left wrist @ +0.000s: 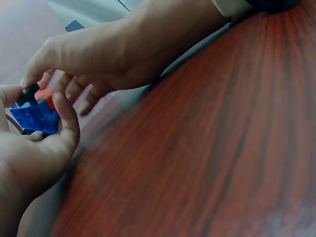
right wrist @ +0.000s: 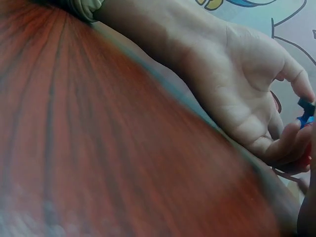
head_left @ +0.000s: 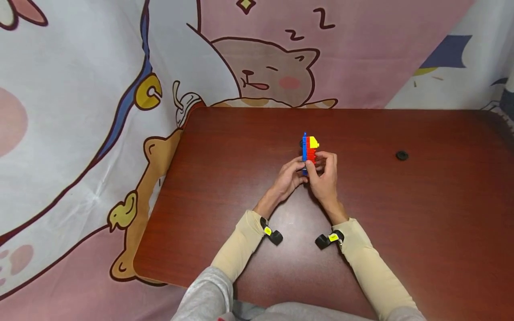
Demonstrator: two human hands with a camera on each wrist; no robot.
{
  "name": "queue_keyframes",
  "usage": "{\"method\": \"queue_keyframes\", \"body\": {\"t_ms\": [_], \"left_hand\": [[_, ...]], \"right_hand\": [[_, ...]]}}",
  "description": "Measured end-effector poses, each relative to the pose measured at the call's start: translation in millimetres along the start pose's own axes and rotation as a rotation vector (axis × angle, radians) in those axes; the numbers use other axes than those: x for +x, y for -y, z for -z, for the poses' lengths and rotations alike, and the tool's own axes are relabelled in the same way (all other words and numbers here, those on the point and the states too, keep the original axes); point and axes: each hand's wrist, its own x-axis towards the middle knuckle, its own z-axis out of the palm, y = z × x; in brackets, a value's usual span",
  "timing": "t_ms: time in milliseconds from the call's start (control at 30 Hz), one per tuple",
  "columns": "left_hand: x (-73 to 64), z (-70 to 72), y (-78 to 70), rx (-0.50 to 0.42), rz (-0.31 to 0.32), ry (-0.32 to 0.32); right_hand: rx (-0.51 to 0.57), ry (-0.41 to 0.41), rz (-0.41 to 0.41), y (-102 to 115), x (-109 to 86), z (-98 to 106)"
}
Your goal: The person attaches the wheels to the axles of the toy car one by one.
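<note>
Head view of a person seated at a reddish-brown counter (head_left: 241, 187), both hands meeting near its centre around a small brick model (head_left: 309, 149) built of blue, red and yellow pieces. The left hand (head_left: 290, 175) curls its fingers (left wrist: 66, 118) round the blue side of the model at its lower end, apparently to steady it, while the right hand (head_left: 325, 174) pinches the red side from about 3 o'clock, its fingertips bent closely onto the bricks, as if pressing or adjusting a piece. The model stands upright on its long axis, its upper half with the yellow brick projecting clear of both hands towards 12 o'clock, so the free end stays visible. A small black disc (head_left: 402, 155) lies on the counter well apart at 3 o'clock of the hands. A cartoon-printed cloth (head_left: 100, 111) hangs behind and beside the counter. The wrist views are blurred.
</note>
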Motion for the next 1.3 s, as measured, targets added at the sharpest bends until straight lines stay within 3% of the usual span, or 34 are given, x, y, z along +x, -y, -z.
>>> {"method": "queue_keyframes", "body": {"t_ms": [133,233,333,733,867,1000,1100,1300], "left_hand": [[0.6,-1.2,1.4,0.014,0.005,-0.013],[1.7,-1.2,1.7,0.024,0.007,-0.032],[2.2,-0.3,1.2,0.016,0.005,-0.032],[1.8,0.2,1.0,0.028,-0.027,0.015],[0.2,-1.1,1.0,0.079,-0.007,0.017],[-2.2,-2.7,3.1,0.166,-0.001,0.064],[-3.0,-4.2,3.7,0.197,-0.016,0.09],[-0.5,-5.0,2.8,0.134,-0.018,-0.032]], "right_hand": [[0.003,0.051,-0.154,8,1.0,3],[-0.003,0.098,-0.205,8,1.6,5],[0.02,0.124,-0.206,6,2.4,5],[0.115,0.093,-0.179,1,2.9,5],[0.171,0.051,-0.227,0,3.5,6],[0.278,-0.07,-0.277,-2,4.6,7],[0.314,-0.148,-0.269,-3,5.1,6],[0.252,-0.125,-0.248,-2,3.5,5]]}}
